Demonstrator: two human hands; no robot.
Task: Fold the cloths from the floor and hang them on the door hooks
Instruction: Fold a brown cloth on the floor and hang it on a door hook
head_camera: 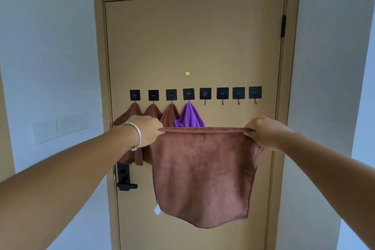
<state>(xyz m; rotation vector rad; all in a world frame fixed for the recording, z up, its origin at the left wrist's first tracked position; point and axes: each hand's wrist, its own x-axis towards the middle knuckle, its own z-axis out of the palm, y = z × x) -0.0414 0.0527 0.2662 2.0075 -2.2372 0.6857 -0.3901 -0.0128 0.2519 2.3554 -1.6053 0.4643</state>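
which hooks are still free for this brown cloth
The four right-hand hooks are bare, from the fifth hook to the last hook. The left four are taken: three brown cloths and the purple cloth.

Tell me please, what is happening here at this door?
A person is hanging cloths on a row of eight black hooks on a tan door. The left hand and the right hand each pinch a top corner of a brown cloth and hold it stretched out in front of the door. The four hooks on the left already carry cloths, three brown ones and a purple cloth. The four hooks on the right are free, the nearest being the fifth hook.
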